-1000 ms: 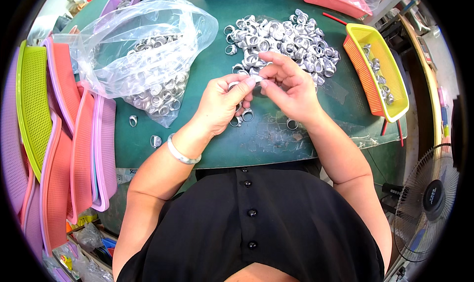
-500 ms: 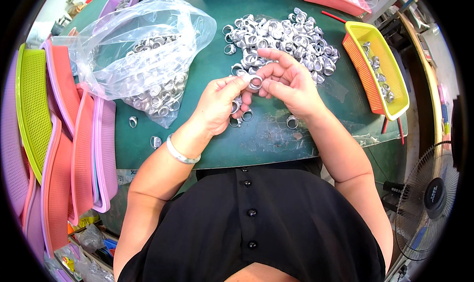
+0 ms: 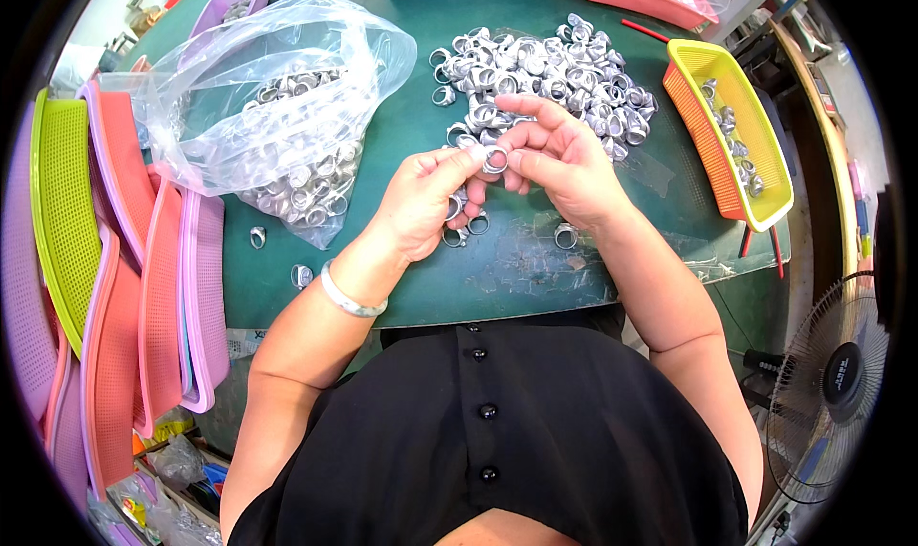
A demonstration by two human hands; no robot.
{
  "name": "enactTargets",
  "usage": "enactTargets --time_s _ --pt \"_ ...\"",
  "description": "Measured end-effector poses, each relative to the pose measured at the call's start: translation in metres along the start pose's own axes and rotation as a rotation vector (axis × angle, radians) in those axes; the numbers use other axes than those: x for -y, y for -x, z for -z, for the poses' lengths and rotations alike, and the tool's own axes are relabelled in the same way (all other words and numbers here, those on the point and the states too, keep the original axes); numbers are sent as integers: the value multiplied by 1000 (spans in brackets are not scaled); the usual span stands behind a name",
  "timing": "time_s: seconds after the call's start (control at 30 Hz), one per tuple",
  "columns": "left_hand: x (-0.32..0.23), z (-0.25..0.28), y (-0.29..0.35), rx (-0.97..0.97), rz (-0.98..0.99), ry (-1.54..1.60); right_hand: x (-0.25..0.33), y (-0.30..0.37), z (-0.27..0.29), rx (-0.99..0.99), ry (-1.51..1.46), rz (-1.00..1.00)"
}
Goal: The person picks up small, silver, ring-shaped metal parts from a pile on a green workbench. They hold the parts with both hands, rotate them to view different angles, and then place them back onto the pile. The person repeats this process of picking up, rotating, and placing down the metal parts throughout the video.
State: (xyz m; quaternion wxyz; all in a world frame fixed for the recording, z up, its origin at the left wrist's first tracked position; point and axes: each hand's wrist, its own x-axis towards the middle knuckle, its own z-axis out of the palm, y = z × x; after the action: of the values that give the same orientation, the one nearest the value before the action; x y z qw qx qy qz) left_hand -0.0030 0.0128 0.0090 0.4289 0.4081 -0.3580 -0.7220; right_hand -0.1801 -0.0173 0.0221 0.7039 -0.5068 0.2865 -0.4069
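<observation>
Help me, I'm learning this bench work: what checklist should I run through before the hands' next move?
1. Ring gripped: ok, pinched in the left hand.
2. Left hand free of other rings: not ok, another ring sits at its curled fingers.
3. Right hand touching the pinched ring: cannot tell; its thumb is right beside it.
4. Yellow-rimmed basket open on top: ok, some rings inside.
5. Pinched ring free of flaws: cannot tell, too small.

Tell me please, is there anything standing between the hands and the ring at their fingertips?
Nothing visible does. The left hand pinches the ring; the right hand is close beside it. Whether it touches, I cannot tell.
</observation>
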Motion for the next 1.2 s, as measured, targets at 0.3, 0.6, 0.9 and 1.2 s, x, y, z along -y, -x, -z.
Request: enactTargets --time_s 0.3,0.6,0.9,1.2 --pt "3 0 1 -67 -95 -128 -8 2 -2 -11 229 136" --pt "1 -3 4 -89 -159 -207 -11 2 -2 -48 452 250" --pt "3 -3 4 -102 -169 -241 -12 2 -3 -72 606 304" --pt "-3 -6 4 -105 -34 -148 -11 2 -4 -46 414 194"
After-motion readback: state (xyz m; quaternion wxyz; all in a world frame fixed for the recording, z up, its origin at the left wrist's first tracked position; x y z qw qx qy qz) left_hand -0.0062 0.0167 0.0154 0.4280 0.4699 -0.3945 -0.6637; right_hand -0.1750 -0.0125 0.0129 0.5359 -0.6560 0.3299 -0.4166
